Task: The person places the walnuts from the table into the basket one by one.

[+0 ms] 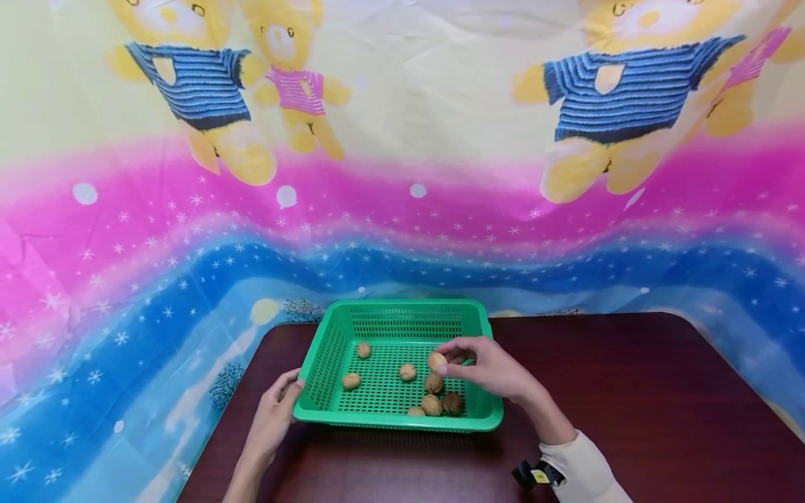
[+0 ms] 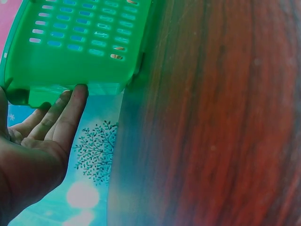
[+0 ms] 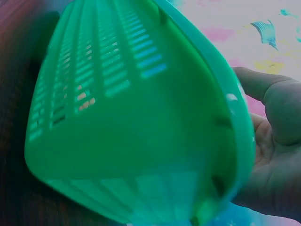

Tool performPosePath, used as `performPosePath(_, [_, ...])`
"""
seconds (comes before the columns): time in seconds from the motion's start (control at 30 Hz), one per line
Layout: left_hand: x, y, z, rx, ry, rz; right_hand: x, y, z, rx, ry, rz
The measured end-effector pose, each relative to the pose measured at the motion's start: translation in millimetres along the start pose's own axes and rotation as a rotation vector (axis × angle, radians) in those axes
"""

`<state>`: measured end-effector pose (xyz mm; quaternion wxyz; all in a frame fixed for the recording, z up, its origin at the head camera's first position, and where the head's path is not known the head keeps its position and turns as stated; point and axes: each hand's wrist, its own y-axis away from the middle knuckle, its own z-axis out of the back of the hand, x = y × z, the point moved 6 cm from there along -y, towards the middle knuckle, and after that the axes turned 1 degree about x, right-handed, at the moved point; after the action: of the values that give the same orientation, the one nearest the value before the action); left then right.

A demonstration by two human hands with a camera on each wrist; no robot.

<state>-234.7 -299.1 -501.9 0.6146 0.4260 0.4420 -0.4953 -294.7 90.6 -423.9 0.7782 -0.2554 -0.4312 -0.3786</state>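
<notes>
A green plastic basket point(image 1: 402, 420) with slotted walls stands on the table and holds several walnuts. My left hand point(image 1: 274, 412) grips its left rim, the thumb at the rim's top; in the left wrist view the fingers point(image 2: 70, 113) reach under the rim from outside. Over the basket's right part, my right hand point(image 1: 493, 367) pinches a walnut point(image 1: 437, 361) between thumb and fingertips. Just below that one lies a darker walnut point(image 1: 434, 383), with more walnuts point(image 1: 431, 405) gathered in the near right corner. Three others, among them a walnut point(image 1: 407, 372) near the middle, lie apart.
The dark red-brown wooden table point(image 1: 629, 405) extends to the right of the basket. Behind and beside it hangs a printed cloth point(image 1: 402, 209) with bears and snowflakes. A black strap device point(image 1: 539, 475) sits at the right sleeve cuff.
</notes>
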Motion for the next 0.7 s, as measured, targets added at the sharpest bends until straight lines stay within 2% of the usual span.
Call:
performPosePath(0.17, [-0.2,-0.5,-0.5,-0.002,0.015,0.006,5,-11,-14.0,0.037,-0.011,0.003])
performPosePath(0.33, [-0.3,0.2,-1.1,-0.001,0.009,0.003,12,-21,-27.0,0.066,0.003,0.047])
performPosePath(0.5, [0.5,-0.8,-1.1,-0.007,0.014,0.005,16,-30,-37.3,0.074,0.024,0.08])
performPosePath(0.7, [0.5,-2.0,-1.0,-0.009,-0.001,-0.009,12,-36,-47.9,0.075,0.059,0.077])
